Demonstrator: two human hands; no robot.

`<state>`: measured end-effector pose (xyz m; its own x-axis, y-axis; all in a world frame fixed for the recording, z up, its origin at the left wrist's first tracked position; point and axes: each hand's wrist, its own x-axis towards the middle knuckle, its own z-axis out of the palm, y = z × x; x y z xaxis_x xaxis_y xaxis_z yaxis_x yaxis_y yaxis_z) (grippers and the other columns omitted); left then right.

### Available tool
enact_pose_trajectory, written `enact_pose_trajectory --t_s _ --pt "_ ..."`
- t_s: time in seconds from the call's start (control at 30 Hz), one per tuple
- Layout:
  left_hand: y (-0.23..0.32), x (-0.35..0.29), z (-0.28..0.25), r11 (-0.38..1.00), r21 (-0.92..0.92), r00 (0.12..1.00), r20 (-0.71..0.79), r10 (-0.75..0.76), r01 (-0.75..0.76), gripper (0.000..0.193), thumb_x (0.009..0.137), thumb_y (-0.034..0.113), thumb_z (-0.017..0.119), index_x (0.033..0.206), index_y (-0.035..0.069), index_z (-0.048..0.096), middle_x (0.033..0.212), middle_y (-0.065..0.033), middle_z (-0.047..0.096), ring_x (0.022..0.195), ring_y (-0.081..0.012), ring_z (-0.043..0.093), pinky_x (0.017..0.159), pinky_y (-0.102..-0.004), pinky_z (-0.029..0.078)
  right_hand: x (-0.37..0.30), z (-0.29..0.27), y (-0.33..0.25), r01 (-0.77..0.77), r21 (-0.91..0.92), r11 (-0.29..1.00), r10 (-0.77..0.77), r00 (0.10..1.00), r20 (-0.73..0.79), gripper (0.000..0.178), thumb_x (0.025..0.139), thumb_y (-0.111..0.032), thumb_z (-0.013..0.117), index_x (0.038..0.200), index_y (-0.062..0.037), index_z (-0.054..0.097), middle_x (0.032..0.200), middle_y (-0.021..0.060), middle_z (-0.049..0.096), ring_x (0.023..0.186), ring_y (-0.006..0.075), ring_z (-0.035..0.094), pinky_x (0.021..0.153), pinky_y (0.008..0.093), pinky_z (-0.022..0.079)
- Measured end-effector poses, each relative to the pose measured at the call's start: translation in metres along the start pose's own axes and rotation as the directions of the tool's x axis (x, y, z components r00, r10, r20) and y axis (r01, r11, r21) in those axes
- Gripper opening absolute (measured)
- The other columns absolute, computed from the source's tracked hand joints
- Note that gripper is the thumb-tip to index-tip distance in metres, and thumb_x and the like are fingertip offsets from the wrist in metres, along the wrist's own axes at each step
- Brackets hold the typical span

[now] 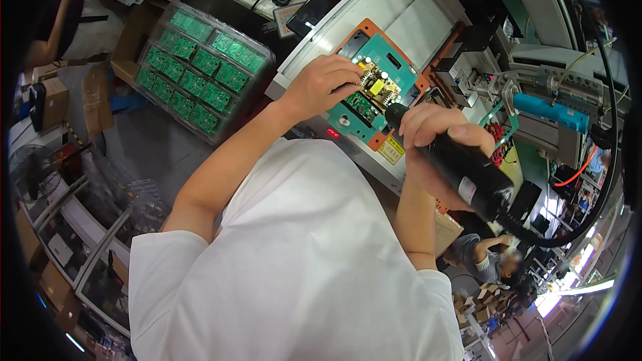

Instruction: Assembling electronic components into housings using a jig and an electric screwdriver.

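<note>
Head view: at left, a clear tray (pixel 227 28) holds rows of green boards (pixel 192 83). Next, the left hand (pixel 328 85) has bent fingers at the left edge of a circuit board (pixel 381 89); whether they grip it cannot be told. That circuit board sits in a teal-and-orange holder (pixel 379 48) on a white surface (pixel 394 17). Farther right, the right hand (pixel 438 137) wraps around a black electric screwdriver (pixel 471 174), its narrow end just beside the circuit board, its cord (pixel 575 235) curving off to the right.
</note>
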<state>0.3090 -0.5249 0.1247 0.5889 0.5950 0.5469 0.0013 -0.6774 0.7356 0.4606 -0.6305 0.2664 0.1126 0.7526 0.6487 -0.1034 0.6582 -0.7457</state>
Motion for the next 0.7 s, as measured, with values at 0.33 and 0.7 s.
enact_pose_trajectory --t_s 0.33,0.7 --pt "-0.002 0.003 0.008 1.0 0.005 0.999 -0.027 0.024 -0.024 0.014 0.078 0.006 0.076 0.089 0.005 0.068 0.1 -0.0042 0.071 0.097 -0.0237 0.066 0.084 -0.0369 0.052 0.01 0.0 -0.007 0.053 -0.271 0.961 0.043 0.942 0.334 0.032 0.079 -0.003 0.076 0.096 -0.0042 0.049 0.074 0.0117 0.061 0.063 0.0255 0.062 0.066 0.0412 0.055" --pt "-0.002 0.006 0.01 0.999 -0.013 0.999 -0.028 0.029 -0.03 0.016 0.075 0.003 0.077 0.088 0.005 0.069 0.1 -0.0045 0.072 0.098 -0.0245 0.066 0.083 -0.0368 0.053 0.002 -0.009 -0.004 0.02 -0.001 1.0 -0.02 0.998 0.052 0.072 0.09 -0.067 0.05 0.121 -0.0015 0.05 0.08 0.0153 0.057 0.059 0.0254 0.055 0.055 0.0406 0.045"
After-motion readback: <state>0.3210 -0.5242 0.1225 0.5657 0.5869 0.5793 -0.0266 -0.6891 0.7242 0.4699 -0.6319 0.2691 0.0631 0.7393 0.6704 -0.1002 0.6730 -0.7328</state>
